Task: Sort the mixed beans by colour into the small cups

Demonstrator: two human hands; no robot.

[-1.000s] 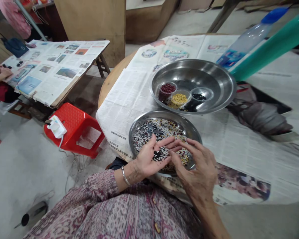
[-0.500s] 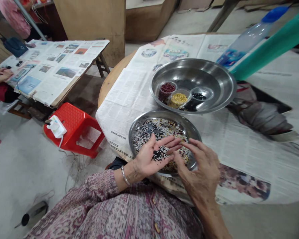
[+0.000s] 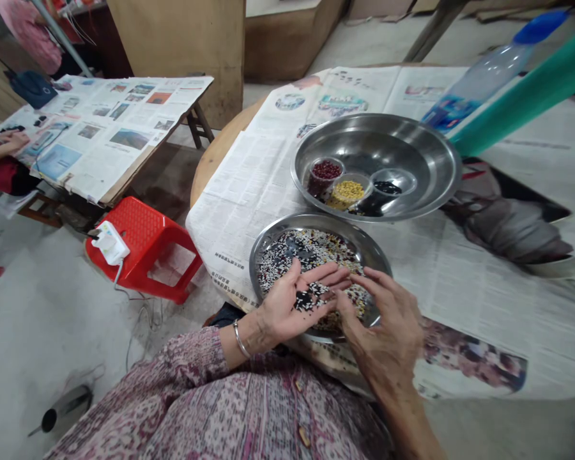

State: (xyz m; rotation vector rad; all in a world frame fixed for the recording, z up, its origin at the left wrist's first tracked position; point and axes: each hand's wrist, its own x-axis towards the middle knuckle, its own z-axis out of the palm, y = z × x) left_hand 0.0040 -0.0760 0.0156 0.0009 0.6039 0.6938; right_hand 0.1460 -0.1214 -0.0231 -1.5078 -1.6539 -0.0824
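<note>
My right hand [image 3: 388, 313] has edged toward my left palm, fingertips [image 3: 367, 275] bunched, pinching what I cannot tell. My left hand [image 3: 282, 306] lies open, fingers spread, cupping mixed grains [image 3: 306, 299] above the steel plate [image 3: 316, 220] (strays drop back in).

Basin: large stainless steel basin [image 3: 388, 119], upper right of centre, on newspaper.
In basin: small cup of red beans [image 3: 326, 171], cup of yellow grains [image 3: 347, 191], dish of black seeds [image 3: 387, 187], side by side.
Tabletop: round wooden tabletop [image 3: 215, 150], edge showing at centre, under newspaper sheets [image 3: 239, 191].
Upper right: plastic bottle [image 3: 479, 83] with blue cap, tilted, beside a teal strip [image 3: 522, 102], type unclear.
Left: red plastic stool [image 3: 146, 246] bearing white power adapter [image 3: 110, 243], cable trailing to concrete floor [image 3: 43, 319].
Upper left: second tabletop [image 3: 105, 134] under newspaper; co-worker's red sleeve [image 3: 2, 171] at its far left end.
</note>
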